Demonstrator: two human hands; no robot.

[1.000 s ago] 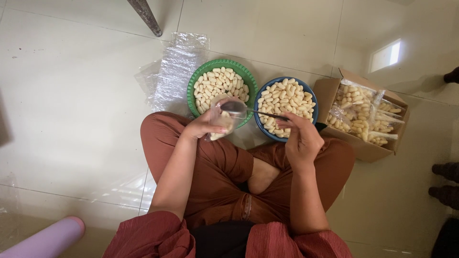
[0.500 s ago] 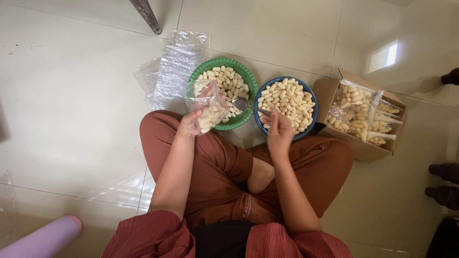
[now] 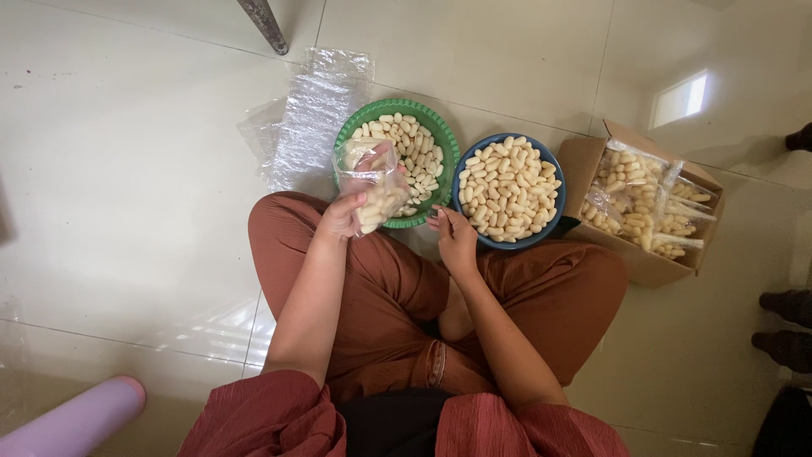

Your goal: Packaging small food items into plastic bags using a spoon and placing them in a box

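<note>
I sit cross-legged on a tiled floor. My left hand (image 3: 342,216) holds up a small clear plastic bag (image 3: 376,182) partly filled with pale oblong snack pieces, in front of the green basket (image 3: 443,140) of the same pieces. My right hand (image 3: 452,235) rests by the near rim of the blue bowl (image 3: 549,222), which is heaped with pale pieces. Its fingers are curled; whether they hold anything is hidden.
A stack of clear plastic bags (image 3: 309,114) lies left of the green basket. A cardboard box (image 3: 640,262) of filled bags stands at the right. A dark metal leg (image 3: 264,25) stands at the top, a lilac roll (image 3: 76,419) at the bottom left, dark shoes (image 3: 787,326) at the right edge.
My left hand has lifted the bag and tipped it upright over the green basket. My right hand has moved from the bowl's left rim down to its near edge.
</note>
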